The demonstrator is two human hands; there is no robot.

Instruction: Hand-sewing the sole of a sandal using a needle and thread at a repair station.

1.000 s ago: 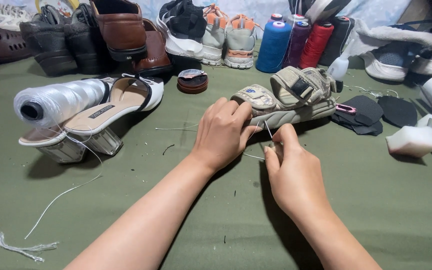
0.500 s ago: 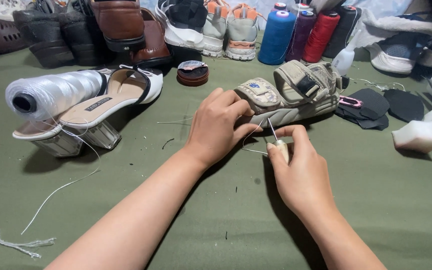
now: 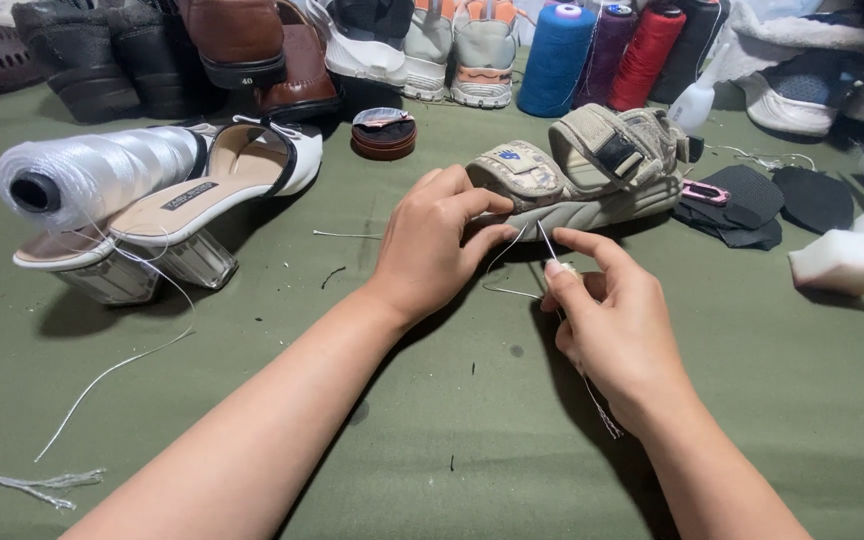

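Pinching a thin white thread (image 3: 512, 262) and a small tool, the right hand (image 3: 607, 325) sits nearest; the left hand (image 3: 432, 245) grips the toe of the beige strapped sandal (image 3: 592, 170), lying lengthwise left-to-right on the green worktop (image 3: 452, 420), toe leftward.

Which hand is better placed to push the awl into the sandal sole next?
Probably the right hand: it already grips the awl, tip angled toward the sole of the beige sandal. The left hand is occupied, fingers resting on the sandal's front edge by the white thread.
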